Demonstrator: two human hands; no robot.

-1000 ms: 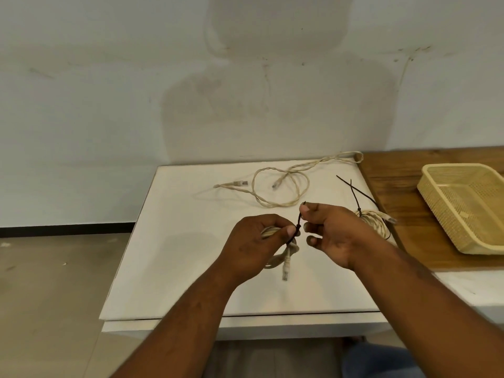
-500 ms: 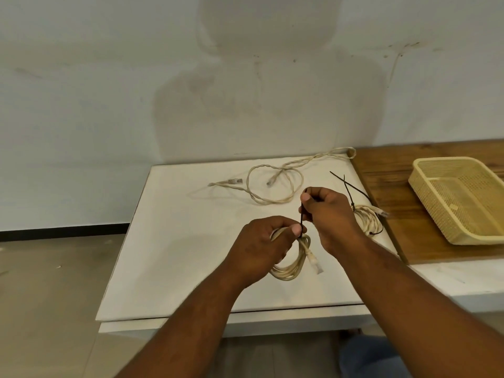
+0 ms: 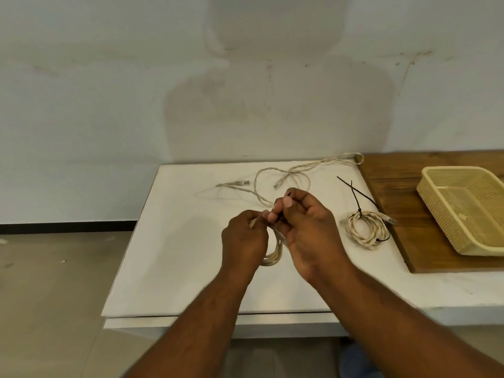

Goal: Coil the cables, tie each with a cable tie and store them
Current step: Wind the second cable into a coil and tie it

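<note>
- Since 0.5 s ago the right hand (image 3: 308, 230) has come down and back to the left hand (image 3: 244, 238). Their fingertips now meet, and the plug that hung beside the coil is hidden.
- The left hand's fingers are curled round the top of the coiled cable (image 3: 272, 259). Its loops hang below, between the 2 hands, over the middle of the white table (image 3: 177, 255).
- The right hand's thumb and fingers pinch the black cable tie (image 3: 278, 217) just above the coil; only a short dark piece shows.
- Near the table's right edge a tied coil (image 3: 350, 227) lies flat, with 2 loose ties (image 3: 354, 189) crossed just beyond it.
- A loose cable (image 3: 323, 160) sprawls along the far edge and reaches the far right corner.
- A wooden board (image 3: 395, 192) on the right carries a yellow basket (image 3: 439, 216); behind is a pale wall, and grey floor lies to the left.
</note>
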